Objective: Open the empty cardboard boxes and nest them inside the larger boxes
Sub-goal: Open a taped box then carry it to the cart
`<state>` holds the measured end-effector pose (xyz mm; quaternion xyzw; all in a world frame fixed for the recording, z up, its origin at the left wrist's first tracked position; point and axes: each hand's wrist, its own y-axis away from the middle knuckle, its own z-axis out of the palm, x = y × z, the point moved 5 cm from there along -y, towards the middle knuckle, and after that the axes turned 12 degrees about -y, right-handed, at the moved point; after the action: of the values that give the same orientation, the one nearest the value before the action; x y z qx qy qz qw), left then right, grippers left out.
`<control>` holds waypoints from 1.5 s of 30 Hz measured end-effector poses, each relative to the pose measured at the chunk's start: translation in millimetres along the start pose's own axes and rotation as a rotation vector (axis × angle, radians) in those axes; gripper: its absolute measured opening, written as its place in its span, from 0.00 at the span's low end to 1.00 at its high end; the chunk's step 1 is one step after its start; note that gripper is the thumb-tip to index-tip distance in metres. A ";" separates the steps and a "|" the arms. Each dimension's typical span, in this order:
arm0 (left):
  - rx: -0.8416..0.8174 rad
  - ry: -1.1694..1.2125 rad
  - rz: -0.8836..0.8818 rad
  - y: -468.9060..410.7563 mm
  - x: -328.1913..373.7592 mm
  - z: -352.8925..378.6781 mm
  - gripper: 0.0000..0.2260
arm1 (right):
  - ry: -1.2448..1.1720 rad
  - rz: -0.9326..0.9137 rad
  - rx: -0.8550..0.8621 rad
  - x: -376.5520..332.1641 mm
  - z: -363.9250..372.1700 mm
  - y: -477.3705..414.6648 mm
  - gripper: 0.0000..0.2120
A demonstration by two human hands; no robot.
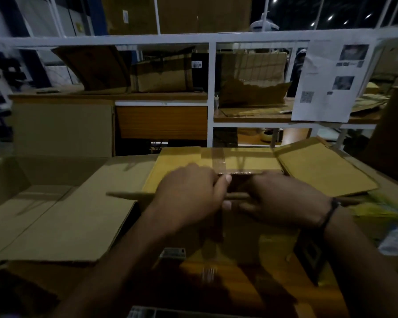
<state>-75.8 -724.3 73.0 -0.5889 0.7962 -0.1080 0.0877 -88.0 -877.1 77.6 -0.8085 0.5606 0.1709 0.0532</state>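
Opening the small box (239,239): my left hand (189,193) and right hand (283,200) clamp its centre flaps (237,162); next, I judge, spreading them, then nesting in the larger box (62,134).

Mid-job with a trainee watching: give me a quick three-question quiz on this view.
1. True or false: the left hand and the right hand both grip flaps at the middle seam of the taped yellow-brown cardboard box.
2. The large open brown cardboard box stands: A) to the left of the hands, B) between the hands, C) on the top shelf.
3. Which wrist wears the thin black band?
Key: 1 true; 2 A; 3 the right.
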 end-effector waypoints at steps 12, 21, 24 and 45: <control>0.092 0.004 0.160 16.3 -1.0 118.8 0.33 | 0.059 0.016 -0.135 40.2 99.2 -31.1 0.63; 0.274 -0.091 0.011 5.9 7.5 145.3 0.28 | 0.152 -0.080 0.442 55.9 122.9 -65.5 0.31; 0.271 -0.107 -0.016 2.0 10.3 144.8 0.26 | 0.117 -0.112 0.549 61.1 127.4 -67.9 0.29; 0.099 -0.380 -0.411 -2.0 -107.8 94.1 0.44 | -0.131 -0.101 0.524 58.9 113.3 -57.8 0.30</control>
<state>-17.5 -628.2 -15.6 -0.7427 0.6230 -0.0499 0.2405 -40.7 -876.8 -54.3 -0.7814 0.5401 0.0690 0.3049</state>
